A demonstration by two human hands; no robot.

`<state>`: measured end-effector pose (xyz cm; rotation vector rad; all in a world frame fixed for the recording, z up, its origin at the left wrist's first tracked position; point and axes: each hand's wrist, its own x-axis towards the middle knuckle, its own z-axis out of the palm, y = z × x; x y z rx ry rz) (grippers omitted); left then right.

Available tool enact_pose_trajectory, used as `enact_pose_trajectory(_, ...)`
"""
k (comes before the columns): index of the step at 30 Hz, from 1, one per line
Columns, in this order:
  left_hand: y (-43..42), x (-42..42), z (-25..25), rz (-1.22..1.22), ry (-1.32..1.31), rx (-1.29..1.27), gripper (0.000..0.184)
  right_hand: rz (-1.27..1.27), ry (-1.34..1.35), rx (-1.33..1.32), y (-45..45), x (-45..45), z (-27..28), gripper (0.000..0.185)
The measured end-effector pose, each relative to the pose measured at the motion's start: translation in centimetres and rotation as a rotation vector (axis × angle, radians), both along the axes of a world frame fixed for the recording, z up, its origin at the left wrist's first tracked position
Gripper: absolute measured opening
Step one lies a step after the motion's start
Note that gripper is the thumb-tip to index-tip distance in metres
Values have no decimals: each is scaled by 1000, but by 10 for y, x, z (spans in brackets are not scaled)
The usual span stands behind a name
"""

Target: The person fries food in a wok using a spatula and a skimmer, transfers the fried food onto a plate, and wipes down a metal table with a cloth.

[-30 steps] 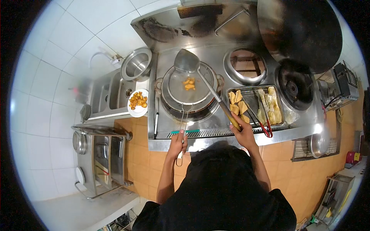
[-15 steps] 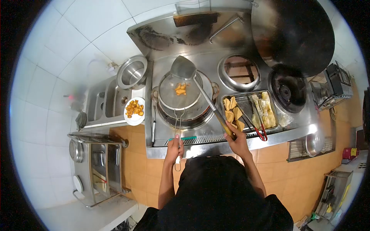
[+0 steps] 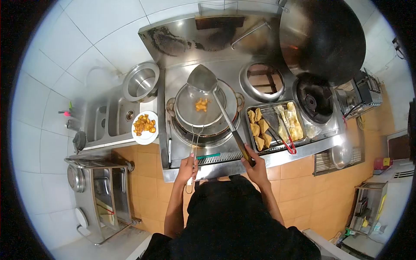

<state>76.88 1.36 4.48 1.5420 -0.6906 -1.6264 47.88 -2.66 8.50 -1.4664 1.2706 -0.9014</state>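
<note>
My left hand (image 3: 187, 169) is closed around the wire handle of a round mesh strainer (image 3: 184, 113). The strainer rests over a wok (image 3: 172, 105) on the left burner, and a few golden fried pieces (image 3: 201, 104) lie in it. In my right hand (image 3: 256, 168) is the dark, wood-ended handle of a wok spatula (image 3: 202, 78). Its broad metal blade hangs above the strainer's far rim, partly covering it. Whether blade and rim touch, I cannot tell. What the wok holds is mostly hidden.
Right of the wok, a metal tray (image 3: 272, 105) holds fried slabs, pale pieces and red-handled tongs (image 3: 291, 148). A white plate (image 3: 146, 141) of browned pieces stands left, near a steel pot (image 3: 141, 82) and sinks (image 3: 118, 117). A large wok (image 3: 323, 41) leans behind the right burner.
The view has shifted slightly, moving the stove left in the picture. My right hand has come a little closer to my body with the spatula. Both grips are unchanged.
</note>
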Motion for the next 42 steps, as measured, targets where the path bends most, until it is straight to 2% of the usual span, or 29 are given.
enact_pose_trajectory(4,1,6,-2,6,3,5,49,-21,29,-23,3,10,1,49)
enact_pose_trajectory(8,0,6,-2,40,15,0,50,-39,-25,126,8,11,12,51)
enact_pose_trajectory(12,9,10,-11,-49,20,31,52,-56,-19,15,8,5,-12,50)
enact_pose_trajectory(17,9,-1,-8,58,80,6,49,-58,-2,51,1,0,-11,53)
enact_pose_trajectory(20,11,-1,-6,44,52,12,50,-20,22,-55,-8,-4,-13,54)
enact_pose_trajectory(25,10,-6,-8,74,36,-21,49,-14,-29,133,-10,-5,-9,53)
enact_pose_trajectory(26,10,-8,-8,43,27,-30,48,-12,-29,128,-11,-5,-11,53)
enact_pose_trajectory(28,10,-8,-7,17,5,-50,49,4,15,-73,-13,-6,-18,53)
enact_pose_trajectory(35,9,-15,-4,64,35,-55,53,20,18,-83,-13,-14,-21,53)
enact_pose_trajectory(37,8,-15,-8,48,32,-37,49,25,-2,91,-11,-16,-17,51)
enact_pose_trajectory(42,6,-23,-6,42,30,-41,49,17,-16,132,-12,-20,-17,52)
